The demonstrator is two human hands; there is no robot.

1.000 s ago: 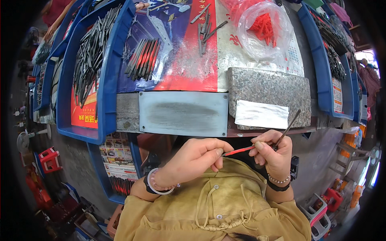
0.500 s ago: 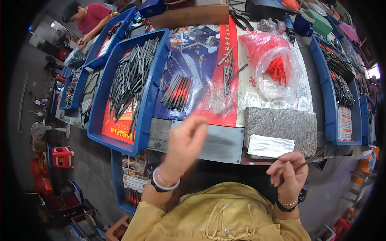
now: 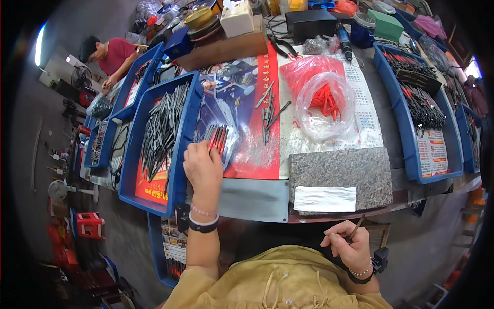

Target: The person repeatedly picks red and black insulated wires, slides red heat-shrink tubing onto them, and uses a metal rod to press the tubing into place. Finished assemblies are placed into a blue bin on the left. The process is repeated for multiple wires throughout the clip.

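My left hand [image 3: 205, 167] is at the near end of a row of slender black-and-red sticks [image 3: 218, 139] lying side by side on the poster-covered bench. Its fingers are curled over the row and closed against the sticks; the fingertips are partly hidden. Closer to my body, my right hand [image 3: 350, 243] is closed around a thin dark stick [image 3: 357, 226], its upper end pointing up and away. Left of my left hand, a blue tray [image 3: 180, 198] holds a heap of similar dark grey sticks [image 3: 164, 129].
A granite slab [image 3: 342, 172] with a folded white cloth [image 3: 325, 199] lies at the bench's front edge. Behind it is a plastic bag of red pieces [image 3: 327, 103]. Loose sticks [image 3: 268, 116] lie mid-bench. Another blue tray [image 3: 437, 175] stands right. A person [image 3: 113, 56] works far left.
My left hand has moved left and away from me, onto the row of sticks. My right hand has come slightly nearer my body, still with its stick. The view has shifted.
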